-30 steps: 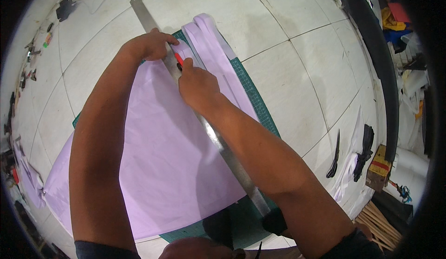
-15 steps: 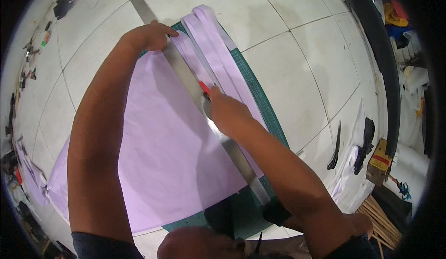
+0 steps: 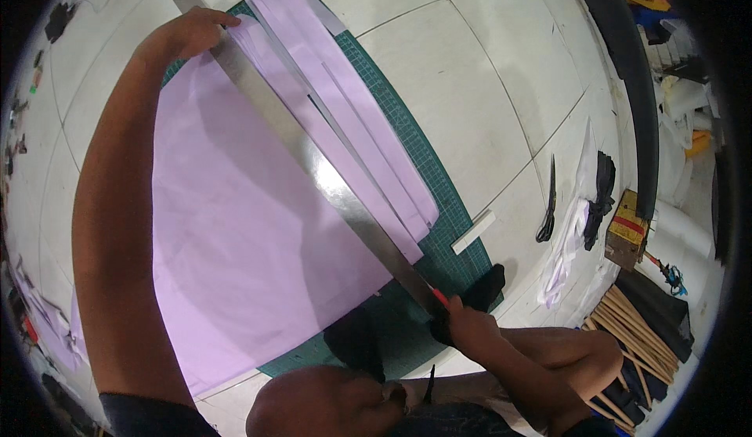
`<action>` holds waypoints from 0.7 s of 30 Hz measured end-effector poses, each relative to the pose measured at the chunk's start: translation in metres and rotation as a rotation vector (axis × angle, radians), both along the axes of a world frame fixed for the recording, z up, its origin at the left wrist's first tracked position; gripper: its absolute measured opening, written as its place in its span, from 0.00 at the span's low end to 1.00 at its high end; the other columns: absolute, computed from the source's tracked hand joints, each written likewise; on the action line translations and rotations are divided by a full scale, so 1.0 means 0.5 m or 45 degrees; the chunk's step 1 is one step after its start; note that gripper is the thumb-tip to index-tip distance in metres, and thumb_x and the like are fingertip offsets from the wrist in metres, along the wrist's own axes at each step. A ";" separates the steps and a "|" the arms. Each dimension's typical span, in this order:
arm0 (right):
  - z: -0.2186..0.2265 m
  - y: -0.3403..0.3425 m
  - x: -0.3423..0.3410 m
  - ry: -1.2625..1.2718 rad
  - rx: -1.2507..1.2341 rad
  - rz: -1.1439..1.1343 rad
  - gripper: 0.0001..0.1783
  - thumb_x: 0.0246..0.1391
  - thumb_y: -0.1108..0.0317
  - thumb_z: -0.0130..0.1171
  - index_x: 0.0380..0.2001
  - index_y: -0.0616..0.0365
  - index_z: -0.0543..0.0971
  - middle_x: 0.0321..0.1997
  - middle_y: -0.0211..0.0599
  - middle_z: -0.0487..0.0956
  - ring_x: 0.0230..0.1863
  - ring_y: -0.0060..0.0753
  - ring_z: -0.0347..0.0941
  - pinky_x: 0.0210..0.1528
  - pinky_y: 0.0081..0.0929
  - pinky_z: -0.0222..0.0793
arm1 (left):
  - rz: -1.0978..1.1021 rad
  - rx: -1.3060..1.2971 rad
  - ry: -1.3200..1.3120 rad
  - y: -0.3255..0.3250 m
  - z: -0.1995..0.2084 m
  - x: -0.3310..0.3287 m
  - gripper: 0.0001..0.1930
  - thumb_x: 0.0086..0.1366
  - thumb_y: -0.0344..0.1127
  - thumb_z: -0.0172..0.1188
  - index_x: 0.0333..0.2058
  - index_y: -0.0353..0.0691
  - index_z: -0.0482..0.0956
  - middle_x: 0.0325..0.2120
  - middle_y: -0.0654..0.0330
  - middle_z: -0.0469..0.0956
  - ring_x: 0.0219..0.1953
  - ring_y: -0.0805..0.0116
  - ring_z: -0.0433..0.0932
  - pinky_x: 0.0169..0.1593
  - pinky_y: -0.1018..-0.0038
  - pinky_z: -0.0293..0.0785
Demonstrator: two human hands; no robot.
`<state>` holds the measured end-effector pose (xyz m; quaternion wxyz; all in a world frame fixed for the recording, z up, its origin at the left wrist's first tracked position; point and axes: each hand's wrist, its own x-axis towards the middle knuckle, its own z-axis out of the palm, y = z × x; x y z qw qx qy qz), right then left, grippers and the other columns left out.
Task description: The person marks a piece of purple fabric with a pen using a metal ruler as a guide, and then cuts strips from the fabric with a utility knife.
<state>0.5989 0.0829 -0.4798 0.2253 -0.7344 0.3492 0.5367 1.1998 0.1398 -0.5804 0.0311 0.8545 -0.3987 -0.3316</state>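
A long metal ruler lies slanted across the lilac fabric. My left hand presses on its far end, fingers spread over the ruler and the fabric beside it. At the ruler's near end, my right hand is closed around a red-handled cutter; its blade is too small to make out. Right of the ruler are long lilac strips, layered, with narrow gaps between them. A green cutting mat shows under the fabric and strips.
My bent legs and dark-covered feet rest at the mat's near edge. A small white bar lies on the mat's right edge. Black scissors, a black bundle, a yellow-brown box and wooden sticks are on the right.
My right hand has drawn the cutter down along the ruler, from its middle to its near end. The left hand stays on the far end. The whole view has shifted.
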 end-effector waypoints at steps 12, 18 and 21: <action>-0.023 -0.007 0.007 -0.466 -0.077 -0.520 0.18 0.66 0.59 0.52 0.48 0.62 0.64 0.28 0.61 0.78 0.33 0.68 0.78 0.35 0.57 0.72 | 0.387 -0.073 -0.511 -0.029 -0.033 -0.079 0.22 0.63 0.54 0.59 0.48 0.46 0.81 0.51 0.52 0.76 0.55 0.50 0.75 0.58 0.45 0.66; -0.057 -0.006 -0.035 -0.483 0.002 -0.633 0.17 0.66 0.58 0.52 0.45 0.61 0.64 0.28 0.60 0.78 0.33 0.68 0.78 0.33 0.55 0.71 | 0.482 -0.205 -0.633 -0.017 -0.032 -0.101 0.18 0.60 0.48 0.64 0.48 0.51 0.82 0.57 0.56 0.72 0.59 0.52 0.73 0.62 0.27 0.47; -0.058 -0.013 -0.038 -0.513 0.000 -0.680 0.18 0.66 0.58 0.51 0.45 0.61 0.64 0.28 0.62 0.78 0.34 0.71 0.77 0.34 0.56 0.70 | 0.515 -0.323 -0.558 -0.025 -0.028 -0.086 0.18 0.59 0.47 0.64 0.47 0.51 0.82 0.57 0.59 0.73 0.61 0.55 0.72 0.61 0.23 0.44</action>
